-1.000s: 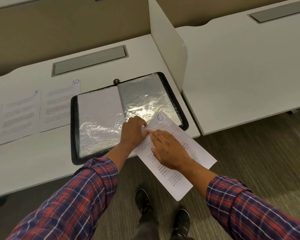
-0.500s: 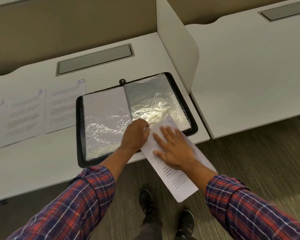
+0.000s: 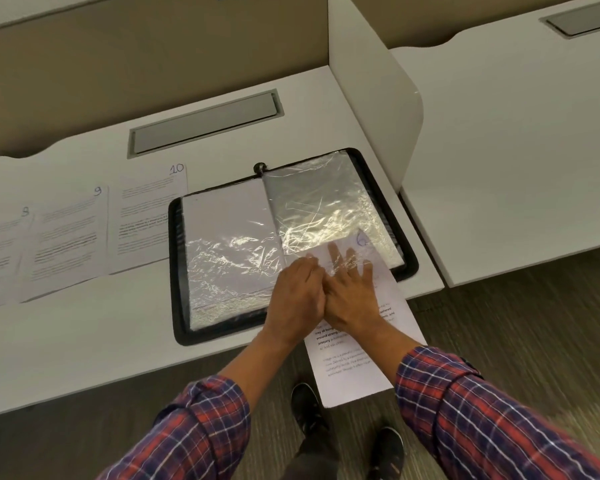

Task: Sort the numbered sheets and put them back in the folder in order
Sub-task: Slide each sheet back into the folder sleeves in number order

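A black folder (image 3: 174, 271) lies open on the white desk, with crinkled clear sleeves on both pages. Sheet 6 (image 3: 355, 372) sticks out of the right sleeve (image 3: 326, 209) toward me and hangs past the desk edge. Its top, with the blue 6, lies under the plastic. My left hand (image 3: 297, 296) pinches the sleeve's lower edge with curled fingers. Beside it, touching it, my right hand (image 3: 352, 299) lies flat on sheet 6, fingertips under the plastic. Sheets 10 (image 3: 146, 220), 9 (image 3: 66, 244) and 8 (image 3: 0, 258) lie in a row left of the folder.
A white divider panel (image 3: 371, 98) stands just right of the folder, with a second desk (image 3: 516, 150) beyond it. A grey cable hatch (image 3: 205, 126) sits behind the folder. My shoes (image 3: 309, 410) are on the carpet below the desk edge.
Sheet 6 has slid further up into the right sleeve. My right hand moved forward with it, its fingertips now under the plastic. My left hand stays at the sleeve's edge.
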Demonstrator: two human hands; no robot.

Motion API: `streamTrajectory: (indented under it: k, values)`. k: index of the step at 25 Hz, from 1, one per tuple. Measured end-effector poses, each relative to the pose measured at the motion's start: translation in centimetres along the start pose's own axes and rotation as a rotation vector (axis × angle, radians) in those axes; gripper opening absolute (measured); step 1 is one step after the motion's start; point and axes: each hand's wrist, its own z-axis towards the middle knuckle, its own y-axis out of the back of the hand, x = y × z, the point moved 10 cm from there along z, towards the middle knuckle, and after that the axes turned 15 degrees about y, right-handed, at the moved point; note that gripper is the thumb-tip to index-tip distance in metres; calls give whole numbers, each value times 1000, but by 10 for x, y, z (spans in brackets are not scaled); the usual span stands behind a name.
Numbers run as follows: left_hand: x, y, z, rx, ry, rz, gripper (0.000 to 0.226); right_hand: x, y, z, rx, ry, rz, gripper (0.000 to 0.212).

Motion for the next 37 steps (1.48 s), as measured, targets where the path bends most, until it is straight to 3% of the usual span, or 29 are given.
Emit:
streamTrajectory:
  k: [6, 12, 17, 21, 23, 26, 28, 30, 32, 34, 37]
  values:
    - [26, -20, -21, 114, 142, 32, 54, -7, 4, 7, -34, -50, -13, 72]
    - [25, -35, -19, 202, 122, 84, 63, -27, 22, -34, -261, -58, 10, 65]
    - [12, -43, -7, 244, 133, 94, 62, -18, 14, -36, -208, 62, 76, 66]
    - [5, -49, -3, 283, 108, 169, 60, -31, 52, -61, -540, 67, 128, 32]
    - [-1, -52, 0, 296, 99, 178, 59, -63, 65, -92, -659, -198, 243, 13]
    - [-9, -58, 4, 320, 106, 185, 55, -103, 39, -144, -628, -676, 512, 26]
    - [-12, -57, 9, 305, 107, 188, 52, -111, 7, -166, -526, -817, 800, 37]
    - [-15, -53, 14, 259, 93, 172, 45, -103, -22, -179, -371, -878, 1087, 42]
    - [-20, -48, 20, 205, 69, 163, 30, -96, -36, -185, -307, -851, 1239, 30]
    - [-24, -39, 24, 145, 53, 146, 14, -94, -33, -191, -402, -809, 1366, 16]
    - [-28, -31, 25, 133, 65, 130, 10, -88, -19, -206, -616, -794, 1622, 20]
